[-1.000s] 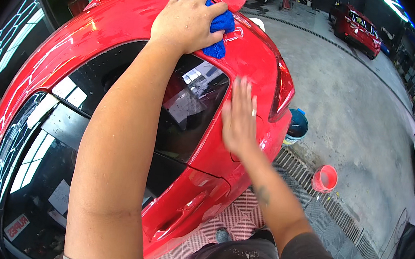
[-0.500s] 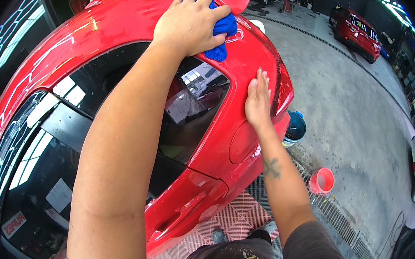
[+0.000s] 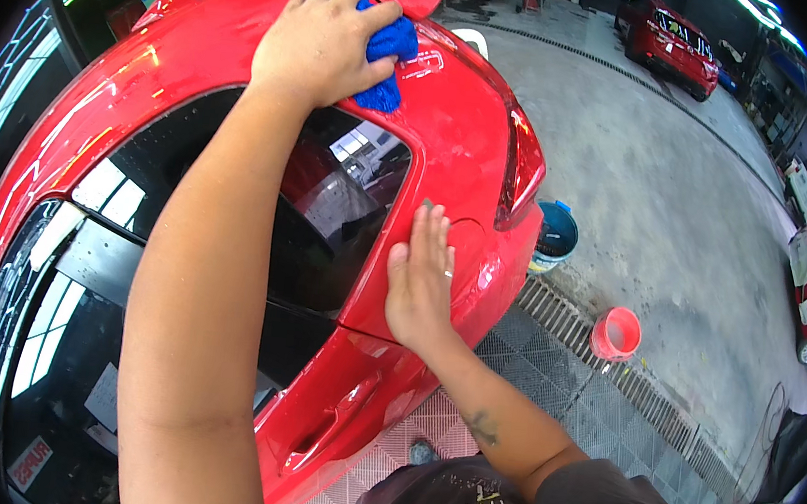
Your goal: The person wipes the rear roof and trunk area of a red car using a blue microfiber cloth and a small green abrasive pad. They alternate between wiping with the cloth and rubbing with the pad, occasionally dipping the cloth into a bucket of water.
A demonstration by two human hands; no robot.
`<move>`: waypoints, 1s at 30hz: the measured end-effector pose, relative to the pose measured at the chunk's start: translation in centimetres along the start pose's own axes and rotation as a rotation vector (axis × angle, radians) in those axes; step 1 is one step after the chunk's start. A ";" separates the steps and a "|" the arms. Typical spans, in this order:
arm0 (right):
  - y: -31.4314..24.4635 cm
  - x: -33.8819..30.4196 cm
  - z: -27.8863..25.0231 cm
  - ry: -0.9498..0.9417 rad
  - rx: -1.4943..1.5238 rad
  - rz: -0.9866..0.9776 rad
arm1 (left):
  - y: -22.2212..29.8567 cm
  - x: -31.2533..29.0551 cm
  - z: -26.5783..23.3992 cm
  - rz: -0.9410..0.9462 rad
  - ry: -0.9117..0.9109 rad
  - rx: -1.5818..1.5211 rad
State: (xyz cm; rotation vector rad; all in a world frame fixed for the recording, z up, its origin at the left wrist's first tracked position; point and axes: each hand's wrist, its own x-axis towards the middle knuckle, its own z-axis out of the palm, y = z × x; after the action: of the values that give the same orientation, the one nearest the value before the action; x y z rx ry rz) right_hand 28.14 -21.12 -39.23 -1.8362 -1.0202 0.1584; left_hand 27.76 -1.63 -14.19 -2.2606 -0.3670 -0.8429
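A crumpled blue cloth (image 3: 390, 49) is in my left hand (image 3: 318, 48), whose fingers press it onto the glossy red car (image 3: 452, 150) just above the rear side window (image 3: 346, 198). A ring shows on that hand. Lower down, my right hand (image 3: 423, 278) lies along the rear side panel, fingers stretched and close together, beside the round-edged fuel flap (image 3: 469, 258). From under its fingertips peeks a small grey piece (image 3: 428, 204); most of it is hidden, so its kind is unclear. Water drops dot the dark glass.
Past the red tail light (image 3: 524, 162) stand a dark blue bucket (image 3: 556, 236) and a pink bucket (image 3: 617, 333) near a floor drain grate (image 3: 571, 325). Another red car (image 3: 674, 47) is parked at the far right. Grey and pink floor tiles (image 3: 519, 360) lie below.
My right hand has slid down and toward me, from near the tail light to beside the fuel flap. My left hand stays on the cloth; the whole view has shifted slightly.
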 end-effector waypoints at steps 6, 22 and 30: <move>6.9 8.1 -1.4 0.241 0.049 0.319 | 0.4 0.2 0.5 0.005 0.041 -0.003; 12.2 8.9 -3.0 0.263 0.150 0.412 | 1.0 1.0 -0.1 0.018 0.017 -0.024; 10.8 9.7 -6.8 0.151 0.002 -0.269 | 1.2 1.2 -0.3 -0.020 -0.046 -0.006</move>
State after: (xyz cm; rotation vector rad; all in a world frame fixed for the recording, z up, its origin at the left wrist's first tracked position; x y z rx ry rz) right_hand 44.01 -20.77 -41.43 -1.6631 -1.1461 -0.1391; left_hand 29.07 -2.72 -13.88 -2.2882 -0.4095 -0.8036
